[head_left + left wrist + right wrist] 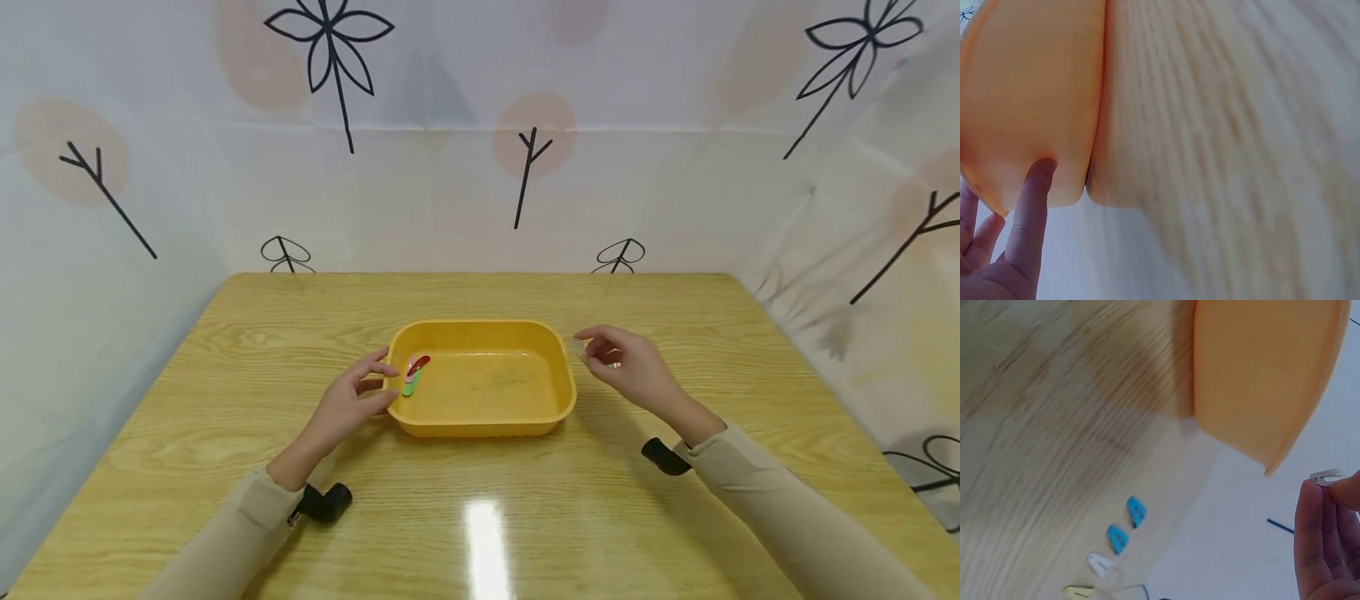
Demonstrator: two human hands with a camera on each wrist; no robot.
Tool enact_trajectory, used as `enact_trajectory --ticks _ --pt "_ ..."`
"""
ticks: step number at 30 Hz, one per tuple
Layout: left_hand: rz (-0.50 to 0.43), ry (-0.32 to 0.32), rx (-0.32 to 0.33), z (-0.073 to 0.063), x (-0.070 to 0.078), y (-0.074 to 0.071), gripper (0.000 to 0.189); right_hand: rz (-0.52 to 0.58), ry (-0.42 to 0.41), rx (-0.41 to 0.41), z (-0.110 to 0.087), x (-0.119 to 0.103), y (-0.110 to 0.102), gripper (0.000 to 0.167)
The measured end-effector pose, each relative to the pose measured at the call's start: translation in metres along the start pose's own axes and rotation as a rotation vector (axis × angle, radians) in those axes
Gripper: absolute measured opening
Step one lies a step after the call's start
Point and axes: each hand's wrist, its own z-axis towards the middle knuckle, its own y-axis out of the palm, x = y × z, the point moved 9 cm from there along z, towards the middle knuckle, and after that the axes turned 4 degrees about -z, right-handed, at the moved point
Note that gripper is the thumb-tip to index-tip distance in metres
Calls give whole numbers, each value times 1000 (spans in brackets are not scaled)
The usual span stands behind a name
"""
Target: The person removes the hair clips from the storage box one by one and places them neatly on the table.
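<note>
A small white clip (1325, 477) is pinched in the right hand (628, 367); just left of that hand stands a yellow tray (450, 404), gripped at its end by the left hand (352, 396). Just right of the left fingertips, inside the tray, lie a red clip (422, 362), a green clip (409, 387) and apparently a pink clip (410, 375). Below the right hand, two blue clips (1136, 512), another white clip (1100, 564) and a yellow clip (1079, 592) lie on the wooden table (225, 375)

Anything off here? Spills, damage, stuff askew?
One thing: a faint greyish smudge on the floor of the yellow rectangular plastic tray, right of centre. It looks darker than the yellow around it; stain or wear, can't tell. No spill or breakage stands out.
</note>
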Motion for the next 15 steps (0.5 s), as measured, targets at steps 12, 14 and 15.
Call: enact_trajectory --ticks 12,14,15 --pt "-13 -3 2 -1 1 1 30 14 68 53 -15 30 -14 30" --pt "-14 -5 5 -2 1 1 31 30 85 53 -17 37 -16 30" --pt "-15 -6 5 -2 1 1 31 42 94 54 -17 40 -18 31"
